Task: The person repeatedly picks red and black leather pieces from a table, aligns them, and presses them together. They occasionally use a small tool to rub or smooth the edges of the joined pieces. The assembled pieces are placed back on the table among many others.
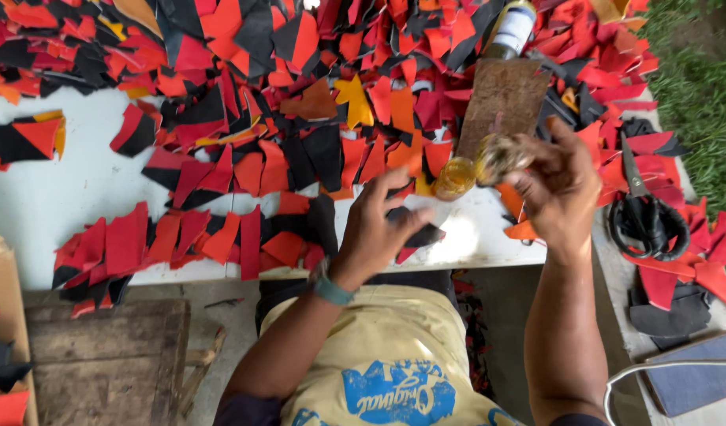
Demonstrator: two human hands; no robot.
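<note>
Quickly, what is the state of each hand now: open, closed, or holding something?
Left hand: open, fingers spread over a black piece, holding nothing.
Right hand: closed on a small brush-like tool near a yellowish glue jar.

Worktable (63, 197) layout, seen from above

Cut leather pieces (244, 102) heaped across the far half of the table; a row of pieces (181, 241) along the near edge, left of the left hand (378, 229). Small jar (455, 177) between the two hands, just left of the right hand (556, 189). Board (505, 99) behind the jar, a bottle (511, 30) at its far end. Scissors (643, 217) right of the right hand, on a side bench (615, 292). Wooden stool (110, 355) below the table at left
</note>
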